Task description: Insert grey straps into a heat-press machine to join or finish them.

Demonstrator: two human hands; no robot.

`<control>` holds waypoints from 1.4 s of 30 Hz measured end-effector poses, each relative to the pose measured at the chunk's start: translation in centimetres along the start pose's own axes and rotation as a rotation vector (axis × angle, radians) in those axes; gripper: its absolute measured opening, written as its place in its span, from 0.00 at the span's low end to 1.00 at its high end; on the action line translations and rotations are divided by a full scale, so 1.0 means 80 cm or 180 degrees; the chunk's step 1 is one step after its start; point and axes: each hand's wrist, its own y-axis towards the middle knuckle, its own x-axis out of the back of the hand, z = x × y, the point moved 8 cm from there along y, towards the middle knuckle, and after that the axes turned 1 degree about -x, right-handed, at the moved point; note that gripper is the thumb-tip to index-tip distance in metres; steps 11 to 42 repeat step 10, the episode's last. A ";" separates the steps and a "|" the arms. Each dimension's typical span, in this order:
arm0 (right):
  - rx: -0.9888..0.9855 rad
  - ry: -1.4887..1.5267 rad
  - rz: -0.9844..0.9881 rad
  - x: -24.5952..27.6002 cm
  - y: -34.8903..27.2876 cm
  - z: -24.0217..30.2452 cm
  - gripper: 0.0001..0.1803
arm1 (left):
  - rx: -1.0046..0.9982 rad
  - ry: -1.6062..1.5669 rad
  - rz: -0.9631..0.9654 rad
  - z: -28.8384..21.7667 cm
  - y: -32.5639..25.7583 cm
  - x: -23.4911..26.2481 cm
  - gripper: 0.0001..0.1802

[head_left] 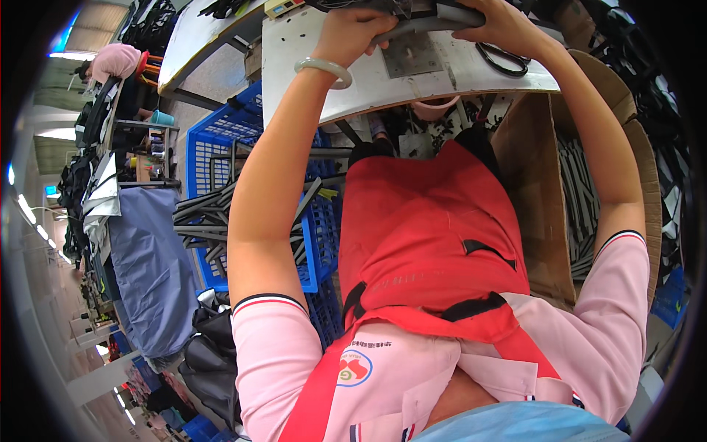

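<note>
Both my hands are at the far edge of view, over the white work table. A grey padded strip stretches between them, bent slightly, above a square metal plate set in the tabletop. My left hand, below a pale bangle, is closed with its fingers curled at the strip's left part. Gripping the strip's right end is my right hand, thumb and fingers around it. Part of a dark machine shows beside my left hand, cut off by the frame. A black cord loop lies near my right wrist.
On my left, a blue plastic crate holds many grey strips. A cardboard box with more strips stands right. Below the table is a pink bucket. Another person bends over at far left.
</note>
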 end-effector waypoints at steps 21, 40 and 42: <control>-0.0328 0.0017 -0.0145 0.010 -0.012 -0.004 0.33 | 0.0239 -0.0689 -0.0266 0.011 -0.005 0.013 0.17; -0.0328 0.0017 -0.0145 0.010 -0.012 -0.004 0.33 | 0.0239 -0.0689 -0.0266 0.011 -0.005 0.013 0.17; -0.0328 0.0017 -0.0145 0.010 -0.012 -0.004 0.33 | 0.0239 -0.0689 -0.0266 0.011 -0.005 0.013 0.17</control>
